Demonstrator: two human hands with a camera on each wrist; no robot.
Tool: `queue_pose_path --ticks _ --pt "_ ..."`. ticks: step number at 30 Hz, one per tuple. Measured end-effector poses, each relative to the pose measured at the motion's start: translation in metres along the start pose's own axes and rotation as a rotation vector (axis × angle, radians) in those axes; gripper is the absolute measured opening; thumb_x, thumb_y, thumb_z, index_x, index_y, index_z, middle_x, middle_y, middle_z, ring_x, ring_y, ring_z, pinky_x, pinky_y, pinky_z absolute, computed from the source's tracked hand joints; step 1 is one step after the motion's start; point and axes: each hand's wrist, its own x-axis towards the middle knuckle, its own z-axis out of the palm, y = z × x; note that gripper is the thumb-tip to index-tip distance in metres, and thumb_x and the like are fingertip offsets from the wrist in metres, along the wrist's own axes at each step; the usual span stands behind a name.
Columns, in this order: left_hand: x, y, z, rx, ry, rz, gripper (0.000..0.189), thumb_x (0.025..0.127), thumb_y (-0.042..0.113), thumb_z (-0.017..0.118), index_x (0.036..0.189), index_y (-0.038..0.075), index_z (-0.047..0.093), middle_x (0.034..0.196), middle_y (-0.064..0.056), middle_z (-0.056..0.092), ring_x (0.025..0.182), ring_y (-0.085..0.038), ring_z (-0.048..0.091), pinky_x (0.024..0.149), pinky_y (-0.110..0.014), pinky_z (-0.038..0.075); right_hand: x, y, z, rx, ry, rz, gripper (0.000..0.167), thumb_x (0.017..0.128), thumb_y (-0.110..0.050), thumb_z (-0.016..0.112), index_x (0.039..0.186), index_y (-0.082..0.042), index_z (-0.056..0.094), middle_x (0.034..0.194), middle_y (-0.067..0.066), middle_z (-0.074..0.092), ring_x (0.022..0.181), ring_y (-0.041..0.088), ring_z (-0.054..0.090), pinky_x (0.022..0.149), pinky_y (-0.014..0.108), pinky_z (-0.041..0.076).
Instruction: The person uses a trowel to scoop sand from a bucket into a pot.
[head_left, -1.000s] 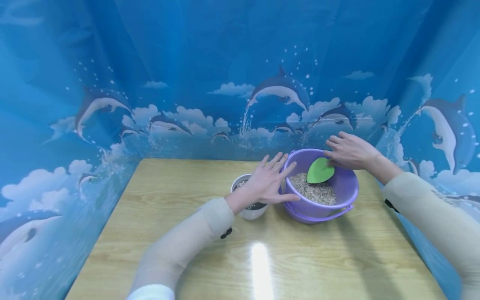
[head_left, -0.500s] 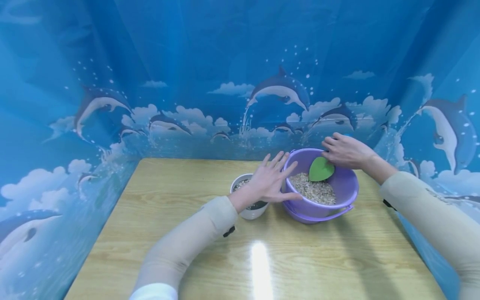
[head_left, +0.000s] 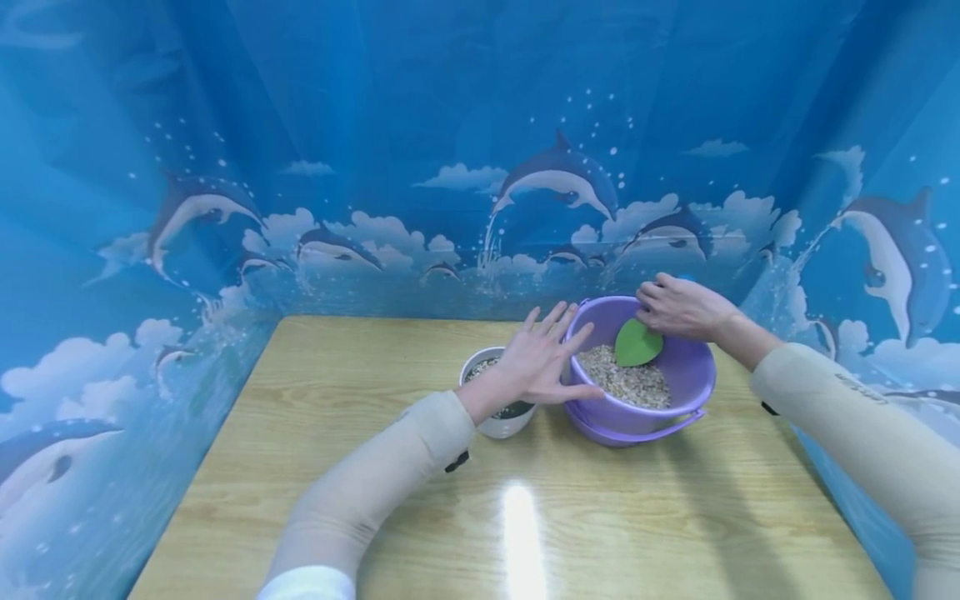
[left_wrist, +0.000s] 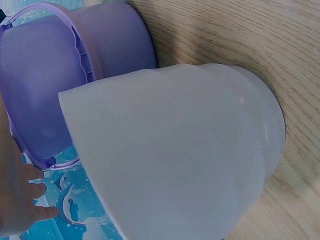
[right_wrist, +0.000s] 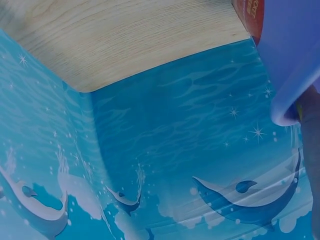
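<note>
My right hand (head_left: pixel 678 308) pinches a green toy shovel (head_left: pixel 637 343) at the back right of a purple bucket (head_left: pixel 693 375). Its leaf-shaped blade points down at pale gravel (head_left: pixel 630 379) inside, while my fingers mostly hide the handle. Spread wide, the fingers of my left hand (head_left: pixel 543 362) lie along the bucket's left rim. Below my left wrist stands a white pot (head_left: pixel 506 427) with gravel and dark contents, partly covered by the forearm. In the left wrist view that pot (left_wrist: pixel 175 150) fills the middle, with the bucket (left_wrist: pixel 120 40) behind it.
The bucket's purple handle (head_left: pixel 660 435) hangs down at its front. Everything stands on a wood-grain table (head_left: pixel 360 475). A blue dolphin-print curtain (head_left: pixel 420 167) encloses its back and sides. In the right wrist view a red printed patch (right_wrist: pixel 254 17) shows beside the bucket.
My right hand has shifted slightly left and down from half a second ago, and the shovel's blade has dipped closer to the gravel. My left hand, bucket and pot stay nearly still.
</note>
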Motion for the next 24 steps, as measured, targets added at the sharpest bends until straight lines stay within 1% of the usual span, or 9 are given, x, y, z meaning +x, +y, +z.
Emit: queue_pose_path --ticks 6,12,15,21,24 --pt "0.0 0.0 0.001 -0.001 0.004 0.004 0.107 0.091 0.093 0.028 0.172 0.023 0.011 0.18 -0.011 0.0 0.168 -0.03 0.008 0.137 -0.055 0.014 0.002 -0.003 0.0 0.004 -0.02 -0.01 0.019 0.087 -0.018 0.083 0.103 -0.018 0.072 0.099 0.007 0.069 0.091 0.024 0.058 0.075 0.036 0.048" --pt "0.0 0.0 0.002 0.001 0.01 0.001 0.108 0.091 0.093 0.029 0.172 0.023 0.012 0.18 -0.011 0.001 0.168 -0.03 0.008 0.137 -0.055 0.013 0.004 -0.006 0.002 0.002 -0.017 0.008 0.016 0.089 -0.02 0.082 0.101 -0.018 0.073 0.098 0.007 0.069 0.09 0.024 0.058 0.075 0.036 0.048" --pt "0.0 0.0 0.002 0.006 0.014 0.001 0.108 0.091 0.093 0.029 0.172 0.024 0.012 0.18 -0.011 0.001 0.168 -0.03 0.009 0.137 -0.055 0.014 0.004 -0.009 0.005 0.019 -0.016 -0.001 0.015 0.09 -0.022 0.081 0.102 -0.02 0.073 0.098 0.005 0.069 0.091 0.023 0.058 0.076 0.036 0.049" --pt "0.001 0.0 0.004 0.0 0.012 0.007 0.108 0.091 0.093 0.029 0.172 0.023 0.011 0.18 -0.011 0.001 0.168 -0.029 0.007 0.137 -0.055 0.016 0.004 -0.016 0.012 0.069 -0.018 -0.01 0.014 0.091 -0.03 0.077 0.102 -0.022 0.073 0.097 0.004 0.069 0.09 0.022 0.059 0.076 0.035 0.049" --pt "0.001 -0.001 0.004 0.003 0.015 0.009 0.109 0.091 0.093 0.029 0.172 0.023 0.012 0.18 -0.012 0.001 0.168 -0.03 0.008 0.137 -0.056 0.018 0.004 -0.017 0.014 0.111 -0.009 -0.001 0.019 0.092 -0.039 0.076 0.1 -0.022 0.073 0.097 0.004 0.07 0.09 0.022 0.06 0.075 0.035 0.049"
